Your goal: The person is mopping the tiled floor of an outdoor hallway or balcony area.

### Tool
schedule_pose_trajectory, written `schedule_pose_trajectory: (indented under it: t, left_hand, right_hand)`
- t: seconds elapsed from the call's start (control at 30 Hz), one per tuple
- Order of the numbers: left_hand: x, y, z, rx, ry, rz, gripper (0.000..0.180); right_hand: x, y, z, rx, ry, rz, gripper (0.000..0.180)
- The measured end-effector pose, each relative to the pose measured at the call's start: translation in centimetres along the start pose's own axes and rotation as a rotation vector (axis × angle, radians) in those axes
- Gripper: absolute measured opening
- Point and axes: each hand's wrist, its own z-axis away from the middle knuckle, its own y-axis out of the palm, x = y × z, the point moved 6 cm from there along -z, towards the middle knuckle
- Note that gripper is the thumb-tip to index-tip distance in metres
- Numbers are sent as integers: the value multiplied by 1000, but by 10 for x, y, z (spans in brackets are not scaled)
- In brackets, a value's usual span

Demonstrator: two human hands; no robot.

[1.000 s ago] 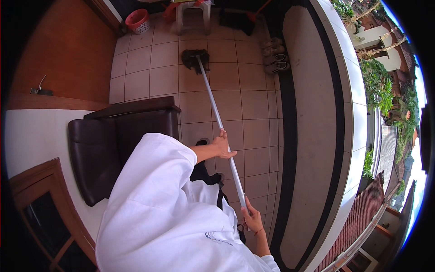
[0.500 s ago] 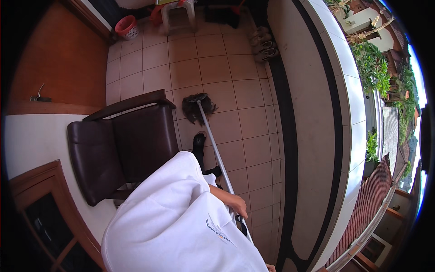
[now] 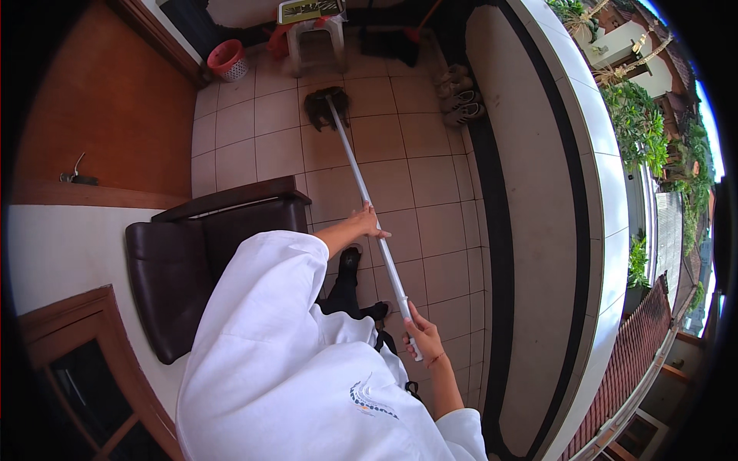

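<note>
1. Head view, hands: left hand [image 3: 370, 220] grasps the pole [image 3: 355, 165] of a mop near mid-length, fingers closed around it, forearm reaching in from a loose white sleeve [image 3: 280, 257].
2. Head view, hands: right hand [image 3: 421, 334] is clenched on the pole's near end, close to the person's body. A thin reddish bracelet [image 3: 437, 358] circles that wrist.
3. Head view, mop: the pole slants away from the body, its far end leaning slightly left. The dark, stringy mop head [image 3: 326, 109] rests on the tiled floor [image 3: 369, 184], just in front of a white stool [image 3: 337, 48].
4. Head view, left side: a dark brown armchair [image 3: 250, 232] stands beside the person; farther off, a red-and-white basket [image 3: 228, 61] sits near the wooden door [image 3: 115, 92].
5. Head view, right side: several shoes [image 3: 463, 114] line the foot of the low wall [image 3: 530, 207].
6. Head view, far end: a black item with a red handle [image 3: 396, 48] lies in shade beside the stool; probably a broom, detail poor.
</note>
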Motion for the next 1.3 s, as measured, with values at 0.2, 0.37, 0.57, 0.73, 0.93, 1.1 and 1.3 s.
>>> schedule_pose_trajectory:
  t: [0.2, 0.37, 0.57, 0.73, 0.93, 1.1, 1.3]
  left_hand:
    - [31, -65, -29, -87, 21, -108, 107]
    - [-32, 16, 8, 59, 355, -224, 114]
    - [-167, 144, 118, 395, 899, -321, 89]
    - [-288, 255, 226, 920, 1009, -121, 74]
    - [-337, 293, 302, 1135, 1095, 7, 74]
    - [-298, 308, 230, 902, 744, -165, 84]
    - [-203, 183, 92, 561, 423, -312, 100]
  right_hand:
    - [45, 23, -43, -63, -89, 92, 46]
    - [-29, -28, 1, -155, 25, 290, 38]
    - [-176, -122, 153, -179, 326, 82, 48]
    - [-261, -157, 317, -253, 476, -140, 54]
    - [-324, -182, 412, -197, 390, -158, 51]
    - [-295, -168, 338, -238, 273, -139, 52]
    - [-182, -145, 179, -133, 57, -93, 49]
